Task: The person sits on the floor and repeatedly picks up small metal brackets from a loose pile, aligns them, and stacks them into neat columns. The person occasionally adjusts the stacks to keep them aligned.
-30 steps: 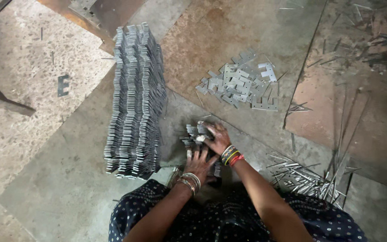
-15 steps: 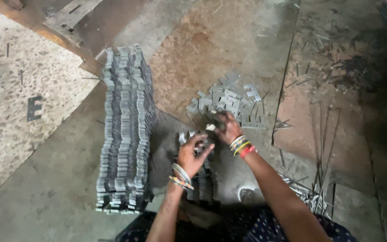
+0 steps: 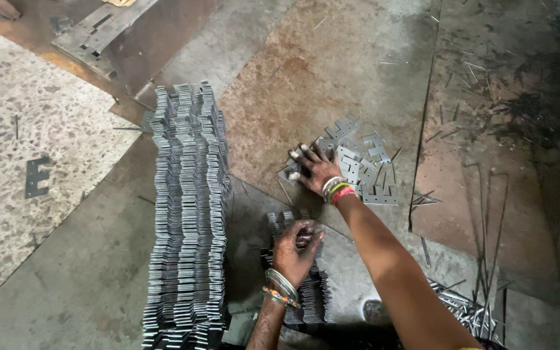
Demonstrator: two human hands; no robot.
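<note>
The floor (image 3: 66,279) here is lying in patches: speckled stone at the left, grey concrete in front, and rusty steel sheets (image 3: 332,78) spreading out to the right, with thin metal rods (image 3: 487,214) and offcuts littering the far side. A dark metal block (image 3: 131,39) is sitting at the top left, and one lone bracket (image 3: 36,176) is lying on the stone.

A long stack (image 3: 186,214) of flat grey plates is running down the middle, its right edge standing just beside a short stack (image 3: 296,285). The left hand (image 3: 295,249) is resting on top of that short stack, fingers curled around its upper plates, closed on them. The right hand (image 3: 315,168) is reaching out flat onto a loose pile (image 3: 358,162) of the same plates on the rusty sheet, fingers spread and pressing down on the pile's near-left edge, gripping nothing that I can make out.

Open sheet is lying above and left of the pile; the rods are crowding the right.
</note>
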